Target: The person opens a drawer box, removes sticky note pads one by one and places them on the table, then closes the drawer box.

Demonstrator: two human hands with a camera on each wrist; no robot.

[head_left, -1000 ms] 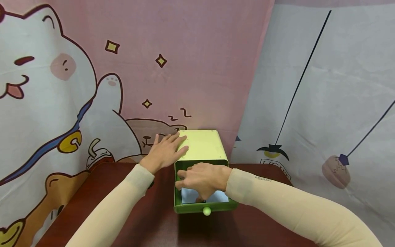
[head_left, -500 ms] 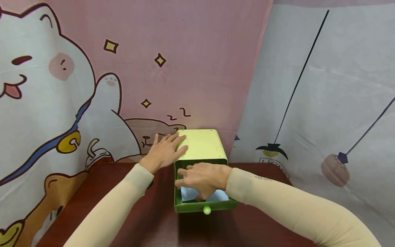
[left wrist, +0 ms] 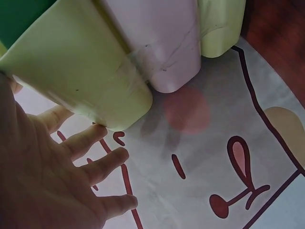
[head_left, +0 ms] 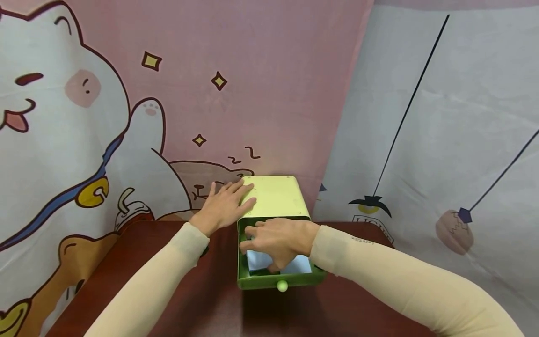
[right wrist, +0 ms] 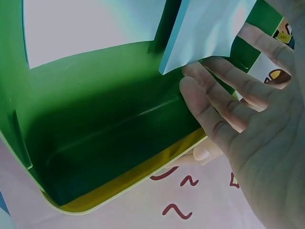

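A small desktop drawer box with a pale yellow-green top point(head_left: 275, 196) stands on the table, its green drawer point(head_left: 305, 280) pulled out by a round light green knob point(head_left: 282, 286). My left hand point(head_left: 221, 208) rests on the top's left edge; in the left wrist view its fingers point(left wrist: 107, 167) are spread along the casing point(left wrist: 81, 71). Inside the drawer, my right hand point(head_left: 282, 243) curls round a pale blue paper pad point(right wrist: 205, 33), its fingertips at the pad's edge. Beside that pad lies another pale sheet or pad point(right wrist: 90, 28). The thumb's contact is hidden.
The dark red-brown table point(head_left: 198, 295) extends around the box. A pink and white cloth point(head_left: 269, 93) with cartoon animals hangs close behind. A pink tier point(left wrist: 162, 43) of the box shows below the pale yellow one.
My right hand has shifted slightly up and away from the drawer front, and more dark drawer floor shows before the left pad. My left hand stays on the box.
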